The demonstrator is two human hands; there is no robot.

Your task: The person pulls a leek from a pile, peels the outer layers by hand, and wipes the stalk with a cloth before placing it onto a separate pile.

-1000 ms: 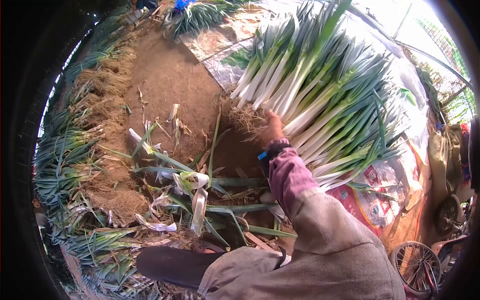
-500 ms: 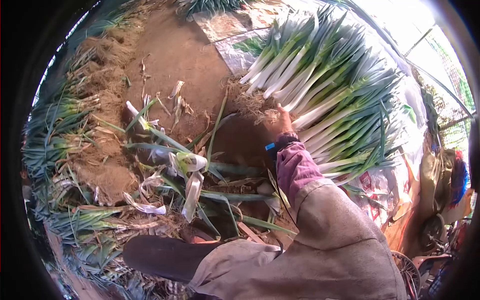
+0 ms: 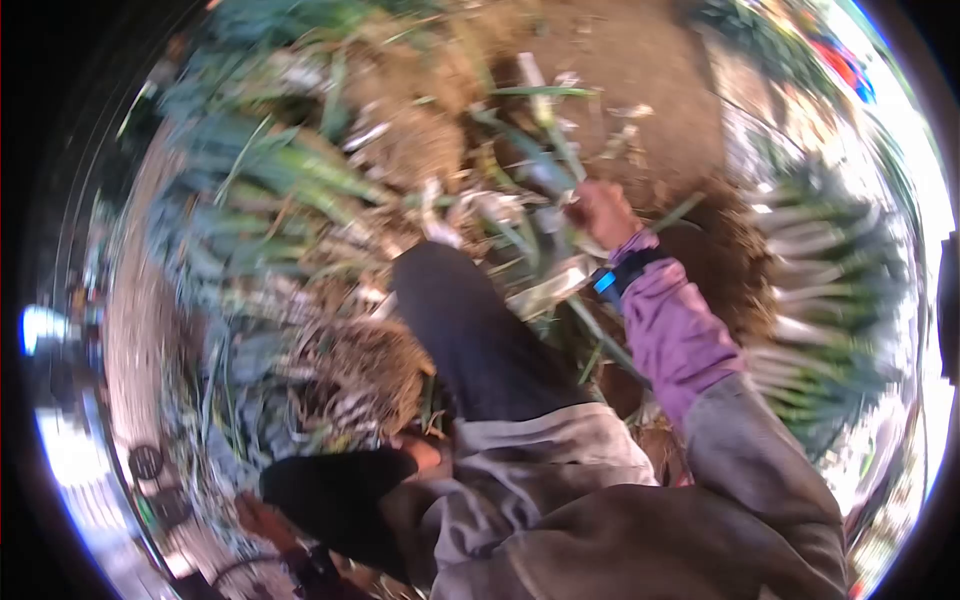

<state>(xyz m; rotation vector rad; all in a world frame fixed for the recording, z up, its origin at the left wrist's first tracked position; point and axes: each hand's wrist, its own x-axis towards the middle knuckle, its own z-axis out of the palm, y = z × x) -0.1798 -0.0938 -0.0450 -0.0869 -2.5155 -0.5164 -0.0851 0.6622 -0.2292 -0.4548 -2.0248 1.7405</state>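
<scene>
Leeks [image 3: 825,300] lie side by side in a row on the right, their white stalks toward the middle, their green leaves toward the right edge, and a band of brown roots [image 3: 735,255] along the stalk ends. More leeks, in a tangled heap [image 3: 290,175], cover the left, with a matted root clump [image 3: 375,375] nearer the person. The right hand [image 3: 603,213] is between the two, over or among loose leaves [image 3: 518,240] and pale scraps; its fingers are bent inward, but blur hides whether they pinch anything. A dark band [image 3: 640,265] with a blue tab [image 3: 604,281] circles its wrist, just beyond a purple cuff [image 3: 668,315]. The left hand [image 3: 263,518] is low at the near left, beside a dark-clad leg [image 3: 335,500] and close to the heap's leaves; whether it is spread or closed on something cannot be told. A raised knee [image 3: 435,275] juts between the hands. Bare brown soil [image 3: 625,60] stretches across the far side, and a blue and red object [image 3: 845,70] shows at the far right.
</scene>
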